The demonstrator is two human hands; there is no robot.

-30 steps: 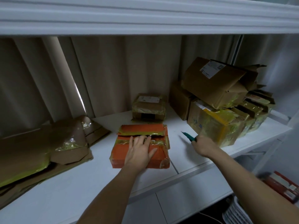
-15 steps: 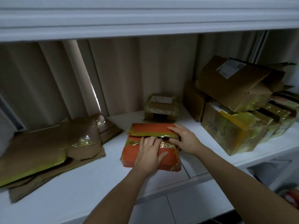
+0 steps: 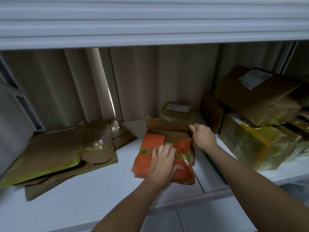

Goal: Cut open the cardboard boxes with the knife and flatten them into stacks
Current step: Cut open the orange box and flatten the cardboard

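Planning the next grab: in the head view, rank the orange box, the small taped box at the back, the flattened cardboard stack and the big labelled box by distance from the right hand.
1. orange box: right hand grips its lifted flap.
2. small taped box: just behind, at the back.
3. big labelled box: upper right, atop the pile.
4. flattened cardboard stack: far left of the shelf.

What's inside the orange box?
Only brown cardboard flaps show inside the orange box. The left hand and the lid, held up by the right hand, hide the rest.
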